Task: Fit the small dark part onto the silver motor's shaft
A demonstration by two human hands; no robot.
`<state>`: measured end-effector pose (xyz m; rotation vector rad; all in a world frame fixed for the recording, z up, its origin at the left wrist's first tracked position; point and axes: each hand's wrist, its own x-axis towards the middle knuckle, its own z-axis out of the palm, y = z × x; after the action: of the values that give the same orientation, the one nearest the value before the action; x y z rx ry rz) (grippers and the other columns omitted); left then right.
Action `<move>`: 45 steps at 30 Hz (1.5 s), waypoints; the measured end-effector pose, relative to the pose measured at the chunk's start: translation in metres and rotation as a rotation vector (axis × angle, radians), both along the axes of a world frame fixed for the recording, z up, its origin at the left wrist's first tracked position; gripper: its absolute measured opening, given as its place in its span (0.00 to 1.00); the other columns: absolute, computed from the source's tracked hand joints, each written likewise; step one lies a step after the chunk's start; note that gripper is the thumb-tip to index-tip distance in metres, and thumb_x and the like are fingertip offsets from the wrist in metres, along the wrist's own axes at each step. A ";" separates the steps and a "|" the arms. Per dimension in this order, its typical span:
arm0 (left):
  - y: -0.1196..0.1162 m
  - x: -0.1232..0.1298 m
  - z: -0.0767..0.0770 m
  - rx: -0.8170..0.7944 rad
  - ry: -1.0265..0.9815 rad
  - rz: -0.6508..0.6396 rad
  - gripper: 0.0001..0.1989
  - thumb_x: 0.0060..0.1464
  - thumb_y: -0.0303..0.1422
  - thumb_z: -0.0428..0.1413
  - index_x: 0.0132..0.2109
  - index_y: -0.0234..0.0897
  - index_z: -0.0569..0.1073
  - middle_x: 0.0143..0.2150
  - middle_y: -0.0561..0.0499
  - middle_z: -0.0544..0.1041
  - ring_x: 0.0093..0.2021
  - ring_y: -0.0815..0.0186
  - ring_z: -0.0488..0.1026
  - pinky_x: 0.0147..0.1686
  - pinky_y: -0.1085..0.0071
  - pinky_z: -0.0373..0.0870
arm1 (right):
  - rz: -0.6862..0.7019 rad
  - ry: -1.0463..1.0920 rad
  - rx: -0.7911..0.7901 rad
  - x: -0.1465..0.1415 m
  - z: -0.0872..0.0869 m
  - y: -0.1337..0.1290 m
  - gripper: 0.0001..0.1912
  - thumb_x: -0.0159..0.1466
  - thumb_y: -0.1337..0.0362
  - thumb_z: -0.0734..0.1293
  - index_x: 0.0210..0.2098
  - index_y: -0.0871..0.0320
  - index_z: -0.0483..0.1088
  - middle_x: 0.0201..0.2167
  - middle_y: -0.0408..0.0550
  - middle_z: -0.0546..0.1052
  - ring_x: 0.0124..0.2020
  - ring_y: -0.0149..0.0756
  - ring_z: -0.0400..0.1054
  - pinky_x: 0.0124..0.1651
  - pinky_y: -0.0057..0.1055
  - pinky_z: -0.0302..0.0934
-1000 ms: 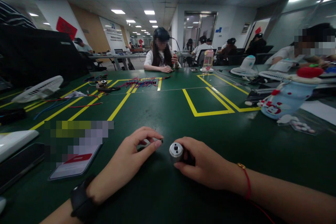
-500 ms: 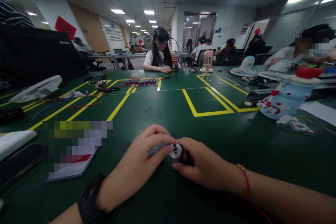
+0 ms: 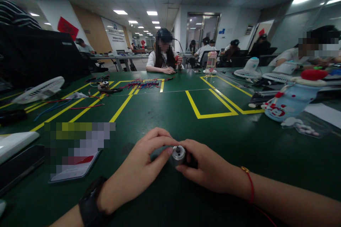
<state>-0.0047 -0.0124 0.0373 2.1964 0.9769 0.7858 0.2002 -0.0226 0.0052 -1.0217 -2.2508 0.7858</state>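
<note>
A small silver cylindrical motor (image 3: 178, 155) stands in front of me, its round end face turned up, with a dark shaft in the middle and a small dark hole below it. My right hand (image 3: 206, 166) is closed round the motor's right side, thumb in front and fingers behind, hiding part of its body. From the left, my left hand (image 3: 149, 161) bends over it. The left thumb tip touches the rim, and the forefinger reaches to the far edge of the face. The shaft shows between these fingertips.
A green table (image 3: 160, 113) carries yellow tape lines. Leftward lie a plastic-covered card (image 3: 77, 170), a white fan (image 3: 42, 90) and tangled wires (image 3: 144, 83). A blue cup (image 3: 289, 101) and a small bag (image 3: 306, 127) are at right. Opposite sits a person (image 3: 163, 51).
The left thumb and forefinger have drawn back slightly from the shaft, so more of the motor's end face shows. The right hand keeps its hold.
</note>
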 end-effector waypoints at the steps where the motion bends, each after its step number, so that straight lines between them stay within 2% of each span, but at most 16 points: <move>1: 0.000 0.000 0.000 -0.005 0.004 -0.003 0.13 0.61 0.25 0.49 0.46 0.45 0.74 0.46 0.52 0.70 0.47 0.64 0.68 0.49 0.65 0.65 | -0.003 -0.002 0.000 0.000 0.000 0.000 0.14 0.59 0.68 0.68 0.44 0.57 0.65 0.35 0.43 0.69 0.32 0.32 0.62 0.34 0.29 0.58; 8: -0.002 -0.003 -0.001 -0.017 0.009 0.000 0.16 0.60 0.22 0.49 0.48 0.47 0.74 0.45 0.53 0.70 0.47 0.65 0.68 0.49 0.66 0.65 | -0.012 -0.035 -0.022 -0.001 0.000 0.000 0.12 0.59 0.67 0.67 0.43 0.57 0.65 0.34 0.44 0.69 0.32 0.33 0.62 0.34 0.30 0.58; 19: -0.005 -0.004 -0.002 -0.042 0.023 -0.022 0.18 0.59 0.23 0.49 0.50 0.48 0.73 0.47 0.52 0.70 0.47 0.62 0.68 0.49 0.65 0.65 | -0.015 -0.041 -0.017 0.000 0.001 0.000 0.14 0.59 0.67 0.67 0.45 0.57 0.65 0.35 0.45 0.70 0.32 0.33 0.62 0.35 0.31 0.58; 27: -0.001 -0.012 -0.008 -0.013 -0.032 0.073 0.14 0.57 0.23 0.48 0.42 0.43 0.75 0.43 0.51 0.72 0.44 0.62 0.70 0.45 0.66 0.66 | -0.016 -0.035 -0.024 0.000 0.002 0.000 0.15 0.58 0.68 0.68 0.45 0.57 0.66 0.36 0.45 0.71 0.33 0.34 0.62 0.35 0.31 0.57; 31: 0.009 -0.020 -0.013 -0.102 -0.077 0.157 0.11 0.58 0.27 0.48 0.39 0.41 0.75 0.39 0.52 0.73 0.40 0.63 0.71 0.41 0.66 0.65 | -0.025 -0.041 -0.034 0.000 0.003 0.000 0.16 0.58 0.67 0.68 0.46 0.57 0.66 0.37 0.45 0.71 0.32 0.34 0.62 0.34 0.31 0.58; 34: 0.017 -0.024 -0.020 -0.275 -0.112 0.253 0.09 0.58 0.31 0.50 0.40 0.40 0.75 0.33 0.53 0.74 0.36 0.63 0.71 0.38 0.67 0.65 | -0.036 -0.050 -0.041 0.000 0.004 -0.001 0.16 0.59 0.67 0.68 0.46 0.57 0.66 0.37 0.46 0.71 0.33 0.34 0.63 0.35 0.31 0.58; 37: 0.023 -0.027 -0.028 -0.412 -0.239 0.337 0.08 0.56 0.32 0.52 0.40 0.37 0.75 0.32 0.52 0.74 0.34 0.64 0.71 0.35 0.68 0.66 | -0.051 -0.047 -0.040 0.001 0.004 -0.002 0.15 0.58 0.67 0.68 0.45 0.57 0.66 0.37 0.46 0.71 0.33 0.34 0.63 0.35 0.31 0.59; 41: 0.026 -0.030 -0.038 -0.485 -0.420 0.345 0.07 0.54 0.31 0.54 0.39 0.37 0.75 0.32 0.52 0.74 0.32 0.66 0.70 0.34 0.70 0.65 | -0.054 -0.029 -0.045 0.001 0.003 -0.003 0.15 0.58 0.67 0.68 0.45 0.57 0.66 0.37 0.47 0.71 0.33 0.34 0.63 0.35 0.31 0.59; 45: 0.026 -0.031 -0.038 -0.482 -0.409 0.344 0.07 0.54 0.31 0.54 0.39 0.37 0.76 0.31 0.53 0.74 0.32 0.66 0.70 0.35 0.70 0.66 | -0.055 -0.035 -0.047 0.001 0.003 -0.002 0.15 0.58 0.67 0.68 0.45 0.57 0.66 0.37 0.46 0.71 0.33 0.34 0.63 0.35 0.31 0.59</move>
<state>-0.0353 0.0131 -0.0005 1.4087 1.1938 0.9835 0.2012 -0.0247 0.0086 -1.1224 -2.2329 0.8073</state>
